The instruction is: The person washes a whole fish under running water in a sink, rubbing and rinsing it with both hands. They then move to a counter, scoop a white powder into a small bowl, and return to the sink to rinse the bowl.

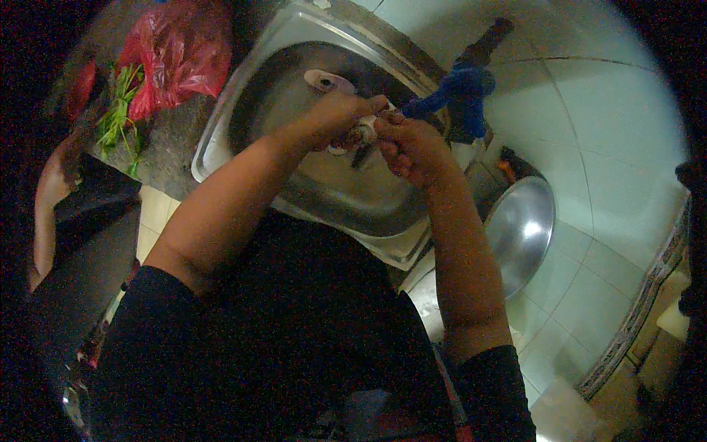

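Observation:
Both my hands are close together over a stainless steel sink [221,141]. My left hand [345,119] and my right hand [411,143] grip a small, pale, soft-looking piece [365,128] between their fingertips. A dark strip [360,156] hangs below it. The piece is blurred and partly covered by my fingers, so I cannot tell what it is. Beyond my left hand, a pale oval with a dark centre [326,82], perhaps the drain, shows on the sink floor. A tap wrapped in blue cloth [467,91] reaches in from the right, just past my right hand.
A red plastic bag [177,55] and green leafy stems [121,110] lie on the counter left of the sink. Another person's arm [49,204] is beside them at the left edge. A shiny metal basin [522,237] leans against the tiled wall [558,138] on the right.

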`<action>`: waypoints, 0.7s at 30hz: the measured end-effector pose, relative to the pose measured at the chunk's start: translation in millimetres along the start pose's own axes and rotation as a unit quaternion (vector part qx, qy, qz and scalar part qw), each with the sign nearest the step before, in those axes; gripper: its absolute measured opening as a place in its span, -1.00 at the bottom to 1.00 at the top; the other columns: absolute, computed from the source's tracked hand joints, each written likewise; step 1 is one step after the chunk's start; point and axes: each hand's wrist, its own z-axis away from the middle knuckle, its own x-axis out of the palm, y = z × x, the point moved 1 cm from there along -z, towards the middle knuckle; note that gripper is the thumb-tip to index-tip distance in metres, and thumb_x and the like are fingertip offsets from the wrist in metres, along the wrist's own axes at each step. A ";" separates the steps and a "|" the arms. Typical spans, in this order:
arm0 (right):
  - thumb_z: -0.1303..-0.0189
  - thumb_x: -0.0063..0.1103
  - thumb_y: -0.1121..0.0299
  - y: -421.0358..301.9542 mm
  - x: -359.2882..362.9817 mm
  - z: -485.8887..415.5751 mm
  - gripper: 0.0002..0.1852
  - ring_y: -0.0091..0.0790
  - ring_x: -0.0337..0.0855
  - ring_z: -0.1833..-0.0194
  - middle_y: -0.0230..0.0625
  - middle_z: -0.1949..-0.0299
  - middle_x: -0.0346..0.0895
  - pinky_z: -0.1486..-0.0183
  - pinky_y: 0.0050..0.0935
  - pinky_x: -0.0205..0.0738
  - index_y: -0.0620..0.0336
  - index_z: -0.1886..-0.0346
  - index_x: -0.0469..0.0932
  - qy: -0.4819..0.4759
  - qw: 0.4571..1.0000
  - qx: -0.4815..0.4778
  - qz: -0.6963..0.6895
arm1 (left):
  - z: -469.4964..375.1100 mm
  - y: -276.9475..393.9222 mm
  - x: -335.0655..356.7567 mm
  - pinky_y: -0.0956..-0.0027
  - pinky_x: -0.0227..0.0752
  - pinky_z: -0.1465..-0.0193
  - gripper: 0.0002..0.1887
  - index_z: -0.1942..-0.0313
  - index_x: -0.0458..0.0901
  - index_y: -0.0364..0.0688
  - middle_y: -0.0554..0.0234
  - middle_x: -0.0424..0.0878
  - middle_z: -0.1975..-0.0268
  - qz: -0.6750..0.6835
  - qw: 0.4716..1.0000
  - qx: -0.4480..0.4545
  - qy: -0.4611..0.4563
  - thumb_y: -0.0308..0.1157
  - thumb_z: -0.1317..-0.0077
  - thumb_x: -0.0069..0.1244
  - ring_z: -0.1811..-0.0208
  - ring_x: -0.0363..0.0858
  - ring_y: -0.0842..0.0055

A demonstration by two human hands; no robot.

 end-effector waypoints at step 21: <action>-0.40 0.38 0.25 -7.4 -11.7 -8.2 -0.77 -0.66 0.25 0.73 -0.58 0.63 0.41 0.70 -0.56 0.11 0.02 0.37 0.54 0.095 0.995 -0.006 0.033 | -10.6 -16.2 -15.7 0.48 0.34 0.57 -0.34 -0.43 0.50 -0.16 0.32 0.71 0.39 0.011 0.989 0.103 -0.104 -0.26 -0.32 0.21 0.56 0.57 0.64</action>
